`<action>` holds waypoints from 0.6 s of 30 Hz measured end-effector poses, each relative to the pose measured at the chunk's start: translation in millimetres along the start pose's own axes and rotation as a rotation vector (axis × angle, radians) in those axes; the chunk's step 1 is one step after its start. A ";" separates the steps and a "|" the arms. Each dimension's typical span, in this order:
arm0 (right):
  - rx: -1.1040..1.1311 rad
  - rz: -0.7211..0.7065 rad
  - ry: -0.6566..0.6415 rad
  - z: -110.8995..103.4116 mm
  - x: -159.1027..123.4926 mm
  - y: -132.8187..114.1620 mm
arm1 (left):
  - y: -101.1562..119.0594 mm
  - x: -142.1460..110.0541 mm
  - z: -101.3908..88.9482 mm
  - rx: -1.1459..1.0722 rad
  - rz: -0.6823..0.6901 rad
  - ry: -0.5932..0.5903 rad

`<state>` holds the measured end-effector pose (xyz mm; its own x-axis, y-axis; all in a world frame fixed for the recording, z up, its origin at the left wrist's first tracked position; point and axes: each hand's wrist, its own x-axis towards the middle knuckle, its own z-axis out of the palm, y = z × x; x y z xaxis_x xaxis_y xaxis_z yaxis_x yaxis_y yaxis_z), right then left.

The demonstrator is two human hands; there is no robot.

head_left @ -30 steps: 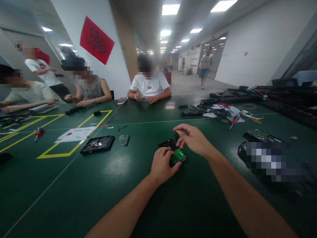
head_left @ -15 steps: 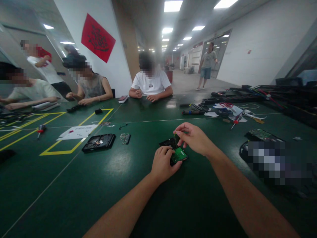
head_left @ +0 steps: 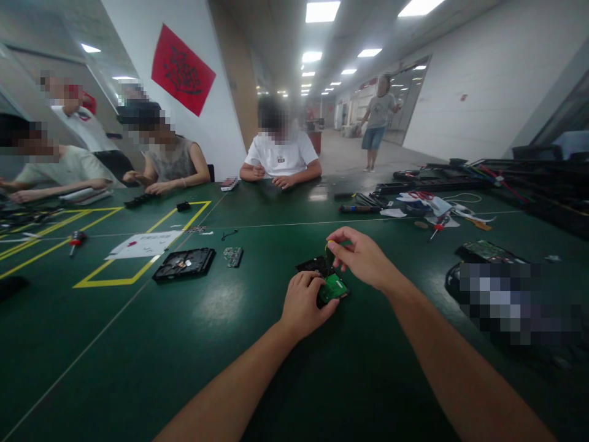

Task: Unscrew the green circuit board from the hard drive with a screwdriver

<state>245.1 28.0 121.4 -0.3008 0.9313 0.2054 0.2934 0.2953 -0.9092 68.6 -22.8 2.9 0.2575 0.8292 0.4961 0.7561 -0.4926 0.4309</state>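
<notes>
Though glossy, table (head_left: 207, 374) beneath hands (head_left: 302, 307) (lights (head_left: 323, 11) overhead)

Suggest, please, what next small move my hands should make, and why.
Probably a gentle twist of the yellow-topped tool: the right hand pinches it roughly upright over the black device with the green circuit board, and the left hand braces that device. Whether the tip is seated is too small to tell.

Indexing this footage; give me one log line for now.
left hand: at green circuit board; right hand: pinching slim tool; tip contact: unclear
</notes>
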 end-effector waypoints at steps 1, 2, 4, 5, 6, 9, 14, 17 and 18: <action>0.016 0.009 -0.003 0.0 0.5 -0.6 | -0.1 -0.2 0.0 0.000 0.001 0.000; 0.037 0.023 -0.001 0.0 1.0 -1.5 | -0.2 -0.3 -0.1 0.000 0.002 0.000; 0.074 0.046 0.013 0.0 1.2 -3.7 | -0.1 -0.3 -0.3 -0.001 0.001 -0.001; 0.075 0.047 0.018 -0.1 0.8 -5.0 | 0.0 -0.2 -0.3 -0.002 -0.001 -0.002; 0.057 0.041 0.017 -0.5 0.2 -6.3 | 0.1 -0.1 -0.4 -0.003 -0.002 -0.001; -0.035 0.000 -0.013 -2.1 -2.1 -8.7 | 0.2 0.3 -0.3 -0.010 -0.004 0.000; 0.018 0.002 0.007 -2.1 -2.5 -5.7 | -0.8 0.1 0.5 -0.009 -0.004 0.001; 0.043 0.022 0.033 -0.7 -1.6 -4.9 | -1.4 -0.1 1.2 -0.010 0.000 0.008; 0.033 0.020 0.028 -0.6 -1.7 -5.6 | -1.4 -0.2 1.4 -0.009 0.000 0.009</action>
<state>244.5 24.9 126.4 -0.2695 0.9427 0.1967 0.2691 0.2698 -0.9246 68.3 -21.9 1.1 0.2518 0.8268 0.5031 0.7508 -0.4949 0.4375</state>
